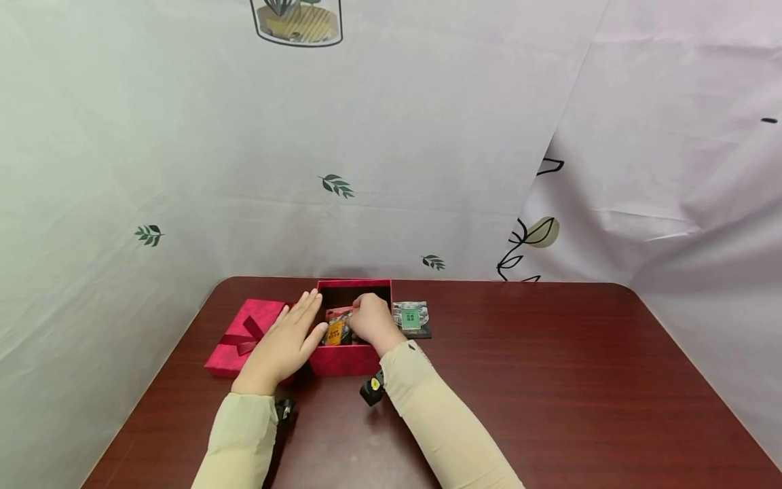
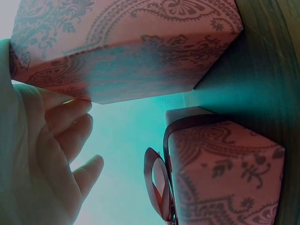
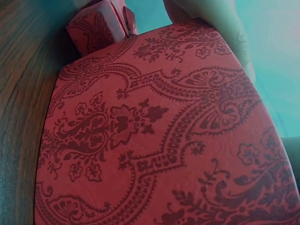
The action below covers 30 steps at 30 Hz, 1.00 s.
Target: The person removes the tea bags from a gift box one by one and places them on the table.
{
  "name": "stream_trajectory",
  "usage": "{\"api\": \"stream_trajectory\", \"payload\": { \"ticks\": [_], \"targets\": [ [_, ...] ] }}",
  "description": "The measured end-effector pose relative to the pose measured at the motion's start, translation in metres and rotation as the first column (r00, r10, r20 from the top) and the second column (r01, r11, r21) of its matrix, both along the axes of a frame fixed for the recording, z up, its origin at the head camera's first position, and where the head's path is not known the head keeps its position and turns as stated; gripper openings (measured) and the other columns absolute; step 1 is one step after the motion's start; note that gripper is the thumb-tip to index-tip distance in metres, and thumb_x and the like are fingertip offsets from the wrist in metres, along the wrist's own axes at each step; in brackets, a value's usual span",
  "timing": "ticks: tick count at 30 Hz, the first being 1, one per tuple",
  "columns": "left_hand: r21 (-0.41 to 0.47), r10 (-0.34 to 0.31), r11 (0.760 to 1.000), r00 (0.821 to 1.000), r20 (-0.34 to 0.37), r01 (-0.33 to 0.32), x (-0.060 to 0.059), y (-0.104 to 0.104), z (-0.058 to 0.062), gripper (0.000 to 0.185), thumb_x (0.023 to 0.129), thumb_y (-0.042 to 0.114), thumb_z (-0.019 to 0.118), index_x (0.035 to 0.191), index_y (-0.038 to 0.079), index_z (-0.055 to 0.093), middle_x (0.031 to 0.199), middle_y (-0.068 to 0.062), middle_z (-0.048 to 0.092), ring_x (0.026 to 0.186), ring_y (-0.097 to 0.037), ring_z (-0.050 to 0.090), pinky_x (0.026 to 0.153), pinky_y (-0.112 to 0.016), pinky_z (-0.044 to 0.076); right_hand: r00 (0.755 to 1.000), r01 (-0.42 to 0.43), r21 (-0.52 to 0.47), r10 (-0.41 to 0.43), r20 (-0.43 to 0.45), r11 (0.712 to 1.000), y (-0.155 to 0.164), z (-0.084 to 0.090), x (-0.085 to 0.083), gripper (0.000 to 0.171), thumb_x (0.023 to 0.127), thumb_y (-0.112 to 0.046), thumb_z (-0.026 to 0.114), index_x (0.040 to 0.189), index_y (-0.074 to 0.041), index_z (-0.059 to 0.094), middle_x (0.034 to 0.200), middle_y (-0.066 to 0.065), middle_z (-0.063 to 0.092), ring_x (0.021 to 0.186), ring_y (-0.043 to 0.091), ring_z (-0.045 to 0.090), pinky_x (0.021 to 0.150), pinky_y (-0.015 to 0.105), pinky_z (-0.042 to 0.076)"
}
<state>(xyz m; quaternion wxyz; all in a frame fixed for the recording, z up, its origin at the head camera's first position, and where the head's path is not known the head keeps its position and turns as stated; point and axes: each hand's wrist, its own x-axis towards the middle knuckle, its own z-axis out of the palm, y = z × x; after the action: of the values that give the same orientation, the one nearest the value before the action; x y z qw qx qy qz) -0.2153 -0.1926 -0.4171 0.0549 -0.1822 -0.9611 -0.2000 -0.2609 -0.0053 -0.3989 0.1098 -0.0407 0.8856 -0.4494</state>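
An uncovered red patterned box [image 1: 345, 361] stands near the back of the table. Inside it lie several small printed packets, one with an orange label [image 1: 334, 333]. My right hand [image 1: 371, 319] reaches into the box from the right with curled fingers; its fingertips are hidden, so a grip on a packet cannot be confirmed. Along the box's left side my left hand [image 1: 284, 346] is spread with straight fingers. In the left wrist view, its fingertips touch or nearly touch the box wall [image 2: 140, 70]. The right wrist view is mostly filled by the box's front [image 3: 140, 131].
Left of the box lies the red lid [image 1: 263, 314] with a dark red ribbon bow [image 1: 247, 337], partly behind my left hand. A packet with a green label [image 1: 411, 319] lies just right of the box. The brown table [image 1: 550, 380] meets a printed cloth backdrop [image 1: 427, 136].
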Motion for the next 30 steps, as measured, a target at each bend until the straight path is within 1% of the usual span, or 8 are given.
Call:
{"api": "stream_trajectory", "payload": {
  "ticks": [2,5,10,14,17,20,25,30],
  "targets": [
    [0.002,-0.002,1.0,1.0,-0.006,0.002,0.0,0.0,0.0,0.064,0.106,0.033,0.051,0.158,0.001,0.032,0.166,-0.015,0.026,0.153,-0.035,0.022,0.121,-0.061,0.017,1.0,-0.003,-0.021,0.003,0.011,1.0,0.0,0.0,0.0,0.037,0.095,-0.007,0.069,0.129,0.005,0.063,0.086,0.011,0.071,0.061,0.017,0.069,0.062,0.029,0.058],
    [0.005,-0.003,1.0,1.0,-0.006,0.003,0.0,0.0,0.001,0.064,0.106,0.033,0.051,0.158,0.001,0.032,0.166,-0.015,0.026,0.153,-0.035,0.022,0.121,-0.061,0.017,1.0,-0.005,-0.044,0.006,0.022,0.999,-0.001,0.002,0.001,0.032,0.095,-0.006,0.069,0.125,0.006,0.065,0.087,0.012,0.071,0.06,0.018,0.07,0.061,0.029,0.059],
    [0.009,-0.003,1.0,1.0,-0.016,0.004,0.0,-0.001,0.003,0.063,0.106,0.032,0.051,0.157,0.0,0.032,0.165,-0.016,0.026,0.153,-0.035,0.022,0.121,-0.061,0.018,0.999,-0.006,-0.088,0.009,0.041,0.996,-0.001,0.003,0.001,0.017,0.093,-0.003,0.07,0.109,0.005,0.07,0.084,0.013,0.071,0.058,0.017,0.07,0.058,0.028,0.06],
    [0.007,-0.007,1.0,1.0,-0.03,0.007,0.0,-0.001,0.004,0.062,0.106,0.032,0.05,0.156,-0.001,0.034,0.164,-0.018,0.027,0.152,-0.037,0.023,0.12,-0.062,0.019,0.999,0.0,-0.097,0.003,0.036,0.995,-0.002,0.004,0.0,0.007,0.093,-0.002,0.07,0.098,0.003,0.07,0.081,0.011,0.07,0.055,0.017,0.069,0.055,0.028,0.059],
    [0.007,-0.007,1.0,1.0,-0.029,0.007,0.001,-0.002,0.003,0.062,0.106,0.032,0.05,0.156,-0.001,0.034,0.165,-0.017,0.027,0.152,-0.036,0.023,0.12,-0.062,0.019,1.0,0.007,-0.069,-0.006,0.01,0.998,-0.002,0.003,0.0,0.004,0.092,-0.003,0.07,0.094,0.0,0.071,0.078,0.009,0.069,0.054,0.017,0.068,0.055,0.028,0.058],
    [0.008,-0.007,1.0,1.0,-0.025,0.007,0.002,-0.002,0.003,0.062,0.107,0.032,0.05,0.157,0.0,0.033,0.165,-0.016,0.027,0.152,-0.036,0.023,0.121,-0.06,0.018,1.0,0.007,-0.048,-0.008,-0.026,0.999,-0.002,0.003,0.001,0.005,0.092,-0.005,0.069,0.093,-0.001,0.072,0.075,0.006,0.068,0.055,0.017,0.067,0.054,0.028,0.056],
    [0.006,-0.007,1.0,1.0,-0.029,0.007,0.002,-0.001,0.002,0.063,0.106,0.033,0.051,0.157,0.0,0.033,0.165,-0.016,0.027,0.152,-0.035,0.023,0.121,-0.06,0.019,0.996,0.017,-0.045,-0.021,-0.09,0.999,-0.001,0.005,0.002,0.007,0.091,-0.003,0.068,0.095,-0.002,0.074,0.074,0.003,0.068,0.054,0.016,0.063,0.052,0.026,0.053],
    [0.001,-0.009,1.0,1.0,-0.018,0.01,0.001,0.0,0.002,0.063,0.106,0.034,0.049,0.157,0.0,0.033,0.165,-0.017,0.027,0.152,-0.036,0.023,0.121,-0.061,0.019,0.983,0.033,-0.035,-0.039,-0.182,0.999,0.005,0.016,0.008,0.01,0.09,-0.002,0.069,0.099,-0.001,0.074,0.078,0.005,0.071,0.06,0.014,0.064,0.056,0.027,0.054]
  ]
}}
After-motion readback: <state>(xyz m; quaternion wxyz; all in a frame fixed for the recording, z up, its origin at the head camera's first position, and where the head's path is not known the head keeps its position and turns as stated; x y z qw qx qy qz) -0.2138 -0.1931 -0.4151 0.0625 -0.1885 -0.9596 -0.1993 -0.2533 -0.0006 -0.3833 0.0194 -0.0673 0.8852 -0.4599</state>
